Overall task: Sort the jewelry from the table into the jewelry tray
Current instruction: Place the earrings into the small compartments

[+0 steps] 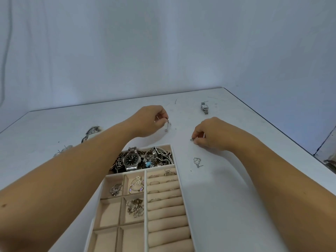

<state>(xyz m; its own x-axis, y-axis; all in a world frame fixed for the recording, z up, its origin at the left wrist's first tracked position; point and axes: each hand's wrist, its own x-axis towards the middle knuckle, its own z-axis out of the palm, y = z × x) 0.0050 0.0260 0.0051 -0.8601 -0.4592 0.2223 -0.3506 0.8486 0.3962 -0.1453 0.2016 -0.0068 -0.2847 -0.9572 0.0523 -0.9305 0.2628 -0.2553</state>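
White tabletop (236, 188), scuffed with faint dark marks, meets a plain pale blue-grey wall (163, 42) at the far side. At near centre sits a white jewelry tray lined in beige velvet (109, 213). Its far compartment holds a silver wristwatch with a dark face (131, 160) beside a tangle of silver bracelets (158, 157). The person's left forearm crosses the tray's far left corner and hides part of it. Beyond the tray, the left hand (151, 120) pinches a thin silver dangling earring (168, 125) just above the table, fingers curled. To the right, the right hand (211, 135) pinches a tiny silver piece (192, 139) with curled fingertips at the table surface. A loose silver heart-shaped charm (197, 161) lies between that hand and the tray. A silver link-band watch (204, 107) rests at far right. A black-and-white patterned item (91, 132) and blurred silver bits (63, 150) lie at left.
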